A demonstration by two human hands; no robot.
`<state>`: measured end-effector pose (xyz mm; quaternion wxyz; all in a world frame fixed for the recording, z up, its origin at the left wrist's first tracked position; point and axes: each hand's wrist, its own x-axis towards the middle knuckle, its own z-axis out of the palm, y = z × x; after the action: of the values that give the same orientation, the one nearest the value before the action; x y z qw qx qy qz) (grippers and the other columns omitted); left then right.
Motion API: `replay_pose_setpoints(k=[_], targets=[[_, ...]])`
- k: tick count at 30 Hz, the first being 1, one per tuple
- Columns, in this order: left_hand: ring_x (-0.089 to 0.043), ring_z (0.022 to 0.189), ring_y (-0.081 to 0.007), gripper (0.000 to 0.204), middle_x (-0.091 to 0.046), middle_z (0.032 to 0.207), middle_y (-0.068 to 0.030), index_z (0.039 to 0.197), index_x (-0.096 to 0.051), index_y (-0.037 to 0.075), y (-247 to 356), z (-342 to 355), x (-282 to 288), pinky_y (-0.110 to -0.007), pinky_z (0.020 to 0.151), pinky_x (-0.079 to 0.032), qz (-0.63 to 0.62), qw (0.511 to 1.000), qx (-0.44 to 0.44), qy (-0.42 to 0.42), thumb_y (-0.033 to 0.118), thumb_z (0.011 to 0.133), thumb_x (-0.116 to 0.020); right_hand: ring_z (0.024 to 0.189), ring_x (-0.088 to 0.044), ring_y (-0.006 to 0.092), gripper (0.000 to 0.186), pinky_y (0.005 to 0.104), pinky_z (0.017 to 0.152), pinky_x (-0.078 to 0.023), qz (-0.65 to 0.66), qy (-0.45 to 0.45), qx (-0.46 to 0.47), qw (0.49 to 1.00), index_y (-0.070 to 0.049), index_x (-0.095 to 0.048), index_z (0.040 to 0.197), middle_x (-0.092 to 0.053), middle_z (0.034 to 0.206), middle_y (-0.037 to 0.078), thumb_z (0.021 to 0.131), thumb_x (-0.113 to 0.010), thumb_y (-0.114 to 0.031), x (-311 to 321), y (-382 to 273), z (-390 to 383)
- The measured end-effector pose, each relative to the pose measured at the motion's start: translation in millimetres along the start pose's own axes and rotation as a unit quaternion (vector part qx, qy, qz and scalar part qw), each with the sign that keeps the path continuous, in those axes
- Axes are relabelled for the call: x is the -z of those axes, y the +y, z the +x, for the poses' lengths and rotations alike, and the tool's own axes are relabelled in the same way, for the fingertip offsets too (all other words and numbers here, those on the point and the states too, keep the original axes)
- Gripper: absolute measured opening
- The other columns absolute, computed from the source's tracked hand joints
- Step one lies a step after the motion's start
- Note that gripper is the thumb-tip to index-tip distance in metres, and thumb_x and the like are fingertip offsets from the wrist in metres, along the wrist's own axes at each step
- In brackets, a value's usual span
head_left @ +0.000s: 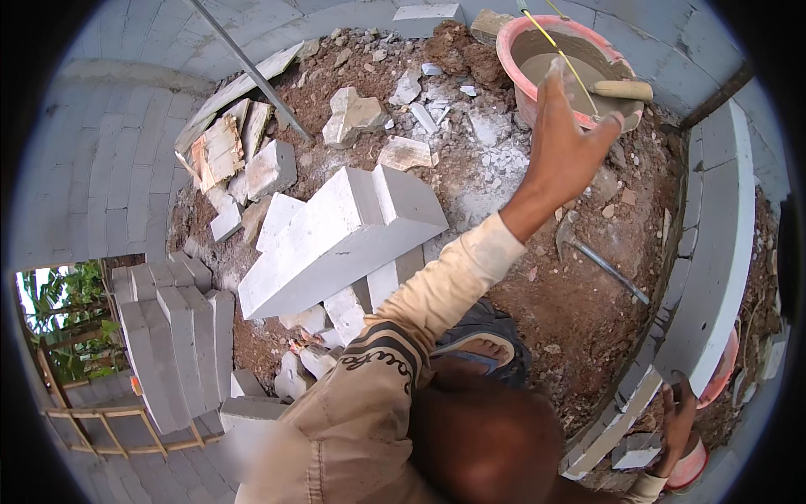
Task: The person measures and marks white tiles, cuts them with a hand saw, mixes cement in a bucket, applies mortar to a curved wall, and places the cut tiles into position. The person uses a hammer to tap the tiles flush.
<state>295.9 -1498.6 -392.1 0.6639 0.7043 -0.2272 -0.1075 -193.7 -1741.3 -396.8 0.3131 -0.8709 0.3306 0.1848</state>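
Note:
My left hand (567, 130) reaches over the near rim of a pink bucket (510, 63), fingers stretched and thumb apart. Grey wet mortar (541, 63) fills part of that bucket. A tool's wooden handle (623, 89) lies across its right rim, just past the gap between my fingers and thumb; the tool's other end cannot be made out. Beside the hand, a thin yellow strip (564, 55) slants down over the bucket. At the lower right, my right hand (677, 416) is against the end of the low block wall (714, 227), fingers extended and apart.
A hammer (606, 267) lies on the dirt. Large white blocks (336, 239) are piled mid-left, with more grey blocks (180, 344) stacked further left. Rubble and broken boards (220, 151) lie behind, near a slanting metal pole (252, 71). My sandalled foot (483, 346) is below my arm.

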Motion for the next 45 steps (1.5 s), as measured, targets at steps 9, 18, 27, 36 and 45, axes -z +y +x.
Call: replay_pose_setpoints(k=[9, 18, 27, 36, 45], targets=[[-0.038, 0.146, -0.0434, 0.119, -0.038, 0.158, -0.0214, 0.160, -0.035, 0.010, 108.2, -181.3, 275.6, -0.052, 0.121, -0.034, 0.553, 0.824, 0.059, -0.106, 0.024, 0.059, -0.095, 0.096, -0.068, 0.0437, 0.043, 0.0502, 0.089, -0.051, -0.060, -0.022, 0.178, 0.982, -0.002, -0.067, 0.128, -0.073, 0.107, 0.024, 0.093, -0.076, -0.025, -25.7, -106.9, 80.0], [-0.036, 0.146, -0.0431, 0.137, -0.041, 0.154, -0.0262, 0.159, -0.022, -0.002, 53.9, -253.4, 403.3, -0.048, 0.125, -0.029, 0.557, 0.762, 0.301, -0.136, 0.030, 0.048, -0.098, 0.104, -0.066, 0.0436, 0.052, 0.0510, 0.097, -0.050, -0.133, -0.121, 0.209, 0.961, -0.005, -0.065, 0.135, -0.071, 0.111, 0.025, 0.093, -0.075, -0.034, -15.6, -156.8, 111.6], [-0.043, 0.131, -0.0449, 0.114, -0.045, 0.142, -0.0263, 0.146, -0.036, 0.003, 39.9, -385.7, 299.2, -0.059, 0.114, -0.029, 0.664, 0.727, 0.169, 0.047, 0.023, 0.052, -0.097, 0.130, -0.058, 0.0405, 0.086, 0.0502, 0.104, -0.051, 0.213, -0.274, 0.178, 0.921, -0.001, -0.050, 0.149, -0.058, 0.139, 0.029, 0.095, -0.061, -0.066, -142.6, -358.3, 199.8], [-0.040, 0.134, -0.0457, 0.098, -0.043, 0.144, -0.0181, 0.149, -0.048, 0.017, 20.0, -463.3, 245.6, -0.061, 0.109, -0.032, 0.572, 0.801, 0.163, -0.066, 0.019, 0.062, -0.093, 0.136, -0.054, 0.0383, 0.121, 0.0437, 0.111, -0.045, 0.322, -0.300, 0.149, 0.885, 0.002, -0.024, 0.163, -0.052, 0.148, 0.030, 0.074, -0.085, -0.053, -245.6, -418.2, 148.8], [-0.043, 0.143, -0.0356, 0.118, -0.044, 0.155, -0.0209, 0.157, -0.035, 0.002, 3.2, -390.7, 455.3, -0.047, 0.120, -0.036, 0.383, 0.827, 0.378, -0.165, 0.026, 0.062, -0.102, 0.123, -0.064, 0.0412, 0.119, 0.0443, 0.102, -0.050, 0.237, -0.293, 0.227, 0.898, 0.002, -0.037, 0.156, -0.064, 0.133, 0.030, 0.067, -0.086, -0.060, -253.8, -398.5, 171.2]])
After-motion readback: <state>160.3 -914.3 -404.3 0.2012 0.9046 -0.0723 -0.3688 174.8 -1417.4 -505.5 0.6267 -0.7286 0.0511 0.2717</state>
